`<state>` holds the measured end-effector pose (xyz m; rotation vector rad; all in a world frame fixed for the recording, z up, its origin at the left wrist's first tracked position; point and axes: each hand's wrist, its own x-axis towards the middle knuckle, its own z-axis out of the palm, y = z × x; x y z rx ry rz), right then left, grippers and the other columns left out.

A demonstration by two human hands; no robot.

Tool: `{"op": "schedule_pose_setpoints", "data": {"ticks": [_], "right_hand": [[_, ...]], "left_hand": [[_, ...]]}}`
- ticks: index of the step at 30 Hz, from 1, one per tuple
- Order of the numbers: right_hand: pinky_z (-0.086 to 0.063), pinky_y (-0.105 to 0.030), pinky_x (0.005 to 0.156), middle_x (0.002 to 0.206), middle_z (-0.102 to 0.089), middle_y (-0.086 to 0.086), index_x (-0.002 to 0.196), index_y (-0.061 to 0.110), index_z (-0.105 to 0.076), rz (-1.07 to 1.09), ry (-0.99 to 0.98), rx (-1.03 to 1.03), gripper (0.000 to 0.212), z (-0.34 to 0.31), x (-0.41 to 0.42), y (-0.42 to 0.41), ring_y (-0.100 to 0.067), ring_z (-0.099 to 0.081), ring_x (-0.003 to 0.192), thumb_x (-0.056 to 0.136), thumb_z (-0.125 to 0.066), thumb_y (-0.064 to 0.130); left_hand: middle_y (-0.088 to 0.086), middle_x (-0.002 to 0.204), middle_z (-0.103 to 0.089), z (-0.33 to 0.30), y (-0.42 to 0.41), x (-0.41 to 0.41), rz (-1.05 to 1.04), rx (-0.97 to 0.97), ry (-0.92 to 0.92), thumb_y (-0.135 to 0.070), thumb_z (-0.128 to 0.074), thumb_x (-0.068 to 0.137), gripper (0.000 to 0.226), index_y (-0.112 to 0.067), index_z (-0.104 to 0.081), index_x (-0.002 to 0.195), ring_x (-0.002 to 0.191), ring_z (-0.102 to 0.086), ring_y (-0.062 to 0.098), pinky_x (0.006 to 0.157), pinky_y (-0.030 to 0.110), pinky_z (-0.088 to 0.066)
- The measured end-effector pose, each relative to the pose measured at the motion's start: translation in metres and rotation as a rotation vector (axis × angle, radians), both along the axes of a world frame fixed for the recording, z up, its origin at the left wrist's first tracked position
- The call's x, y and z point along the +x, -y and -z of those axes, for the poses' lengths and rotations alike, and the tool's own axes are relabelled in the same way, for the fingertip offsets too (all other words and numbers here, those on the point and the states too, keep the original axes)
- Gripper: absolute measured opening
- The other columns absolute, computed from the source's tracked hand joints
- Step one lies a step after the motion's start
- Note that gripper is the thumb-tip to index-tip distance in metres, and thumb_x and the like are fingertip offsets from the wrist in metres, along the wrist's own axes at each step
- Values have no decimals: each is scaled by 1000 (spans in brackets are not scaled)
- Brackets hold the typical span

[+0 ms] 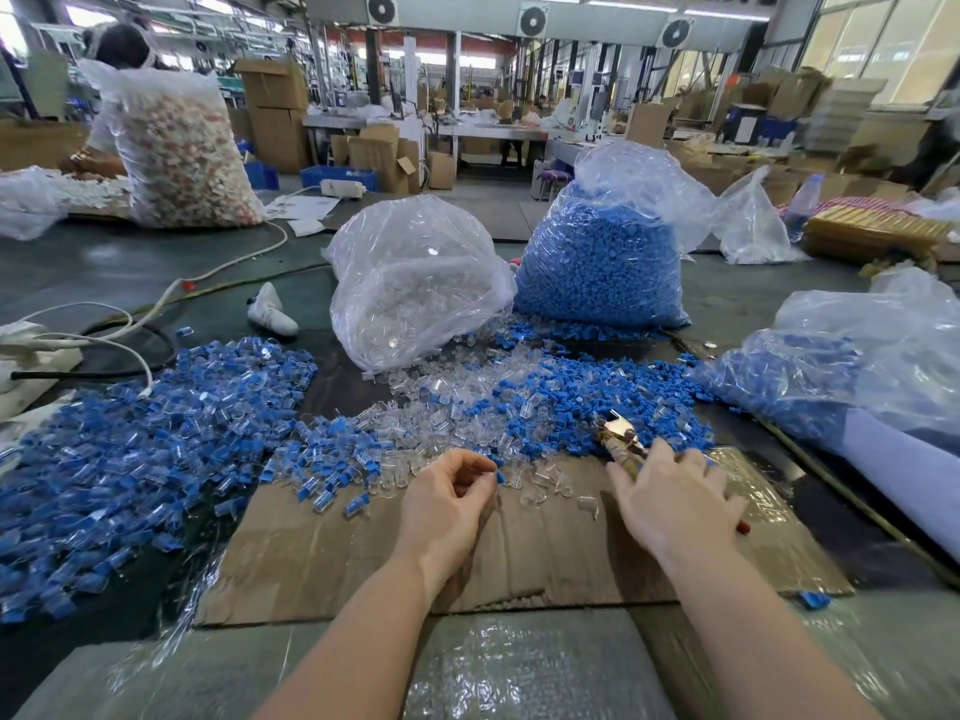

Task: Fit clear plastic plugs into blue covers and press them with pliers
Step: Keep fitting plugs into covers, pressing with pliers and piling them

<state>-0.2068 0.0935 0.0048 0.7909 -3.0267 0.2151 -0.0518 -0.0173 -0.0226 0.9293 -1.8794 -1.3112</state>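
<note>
Left hand (448, 504) fingers (480, 467) pinch blue cover (500, 477)

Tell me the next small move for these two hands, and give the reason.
Probably close the right hand round the pliers and lift them. The left hand already pinches a blue cover at its fingertips, while the right hand lies over the pliers' handles on the cardboard, fingers spread, not clearly gripping.

Bright, even daylight enters from the windows (883, 44) at upper right. Glare sits on the clear bags (415, 272) below them; soft shadows underlie both hands. Wide-angle distortion bends the edges; the background is slightly soft.
</note>
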Motion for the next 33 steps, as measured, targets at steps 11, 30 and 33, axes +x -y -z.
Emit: {"op": "schedule_pose_setpoints", "data": {"ticks": [11, 30, 33], "right_hand": [[-39, -42, 92, 119, -45, -13, 98, 15, -43, -38, 63, 11, 30, -16, -1, -2, -31, -42, 113, 89, -49, 43], [-33, -30, 59, 83, -53, -8, 85, 12, -48, -432, 890, -260, 6, -43, 52, 1, -20, -49, 70, 80, -51, 14], [-29, -27, 54, 86, -51, -7, 91, 11, -49, -450, 864, -205, 11, -44, 52, 1, -17, -45, 69, 81, -50, 14]], "left_hand": [[10, 86, -67, -4, 6, 0, -4, 214, -117, -6, -60, 87, 10, -14, -64, 91, 83, -65, 25, 74, 33, -54], [5, 68, -63, -14, 25, -2, -142, 353, -214, -1, -60, 87, 11, -11, -65, 85, 47, -59, 2, 43, 15, -45], [4, 65, -64, -14, 24, -1, -151, 355, -194, -2, -61, 86, 11, -12, -66, 84, 45, -59, 3, 42, 15, -45]]}}
